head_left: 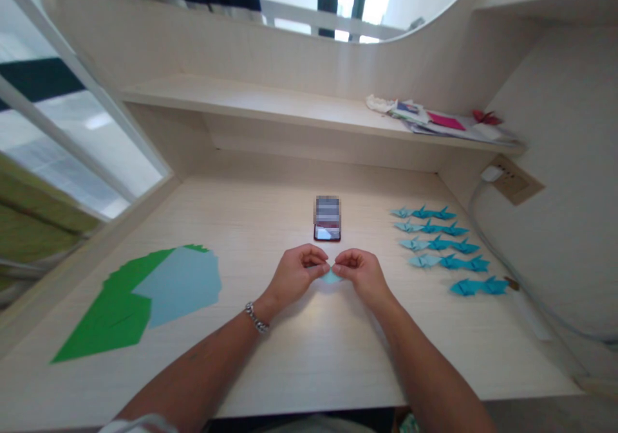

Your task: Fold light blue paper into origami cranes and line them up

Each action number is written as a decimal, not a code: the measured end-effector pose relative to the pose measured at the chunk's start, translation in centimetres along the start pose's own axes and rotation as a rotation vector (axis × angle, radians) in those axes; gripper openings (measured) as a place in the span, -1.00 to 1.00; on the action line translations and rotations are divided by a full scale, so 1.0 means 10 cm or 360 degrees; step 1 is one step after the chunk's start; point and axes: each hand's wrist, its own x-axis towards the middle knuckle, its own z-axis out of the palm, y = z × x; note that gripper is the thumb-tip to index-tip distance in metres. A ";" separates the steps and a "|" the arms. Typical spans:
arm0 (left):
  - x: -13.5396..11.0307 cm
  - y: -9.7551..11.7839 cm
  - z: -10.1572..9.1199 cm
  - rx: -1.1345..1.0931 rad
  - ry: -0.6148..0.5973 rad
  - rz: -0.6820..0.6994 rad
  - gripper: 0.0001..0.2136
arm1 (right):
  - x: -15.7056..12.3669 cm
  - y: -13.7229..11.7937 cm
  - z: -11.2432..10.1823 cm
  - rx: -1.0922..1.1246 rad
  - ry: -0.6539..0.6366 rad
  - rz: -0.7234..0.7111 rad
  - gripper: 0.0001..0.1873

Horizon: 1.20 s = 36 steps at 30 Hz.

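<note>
Folding looks mid-way: left hand [295,269] and right hand [360,271] pinch a small light-blue paper [331,277] between them at mid-desk, near the phone [327,226], cranes [441,248] at right, so the next crease likely calls for aligned edges.

I see the folded paper piece [331,277] at the counter [309,356] centre, between the left hand [294,273] and right hand [361,272]. The phone [327,219] lies just behind them. The paper sheets [145,298] lie to the left, the rows of folded cranes [441,246] to the right. The shelf [270,101] runs behind, above the counter.
</note>
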 end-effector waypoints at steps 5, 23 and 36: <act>0.03 -0.01 -0.01 -0.0126 -0.0009 -0.0155 -0.79 | -0.01 -0.02 -0.02 0.0081 -0.0085 0.0090 -0.70; 0.06 -0.07 -0.05 -0.0221 -0.0202 -0.0103 -0.68 | 0.03 0.05 -0.04 -0.0135 0.0036 -0.0078 -0.72; 0.04 -0.05 -0.03 -0.0089 0.0044 -0.0077 -0.64 | 0.00 0.05 -0.01 -0.0356 -0.0111 -0.0159 -0.79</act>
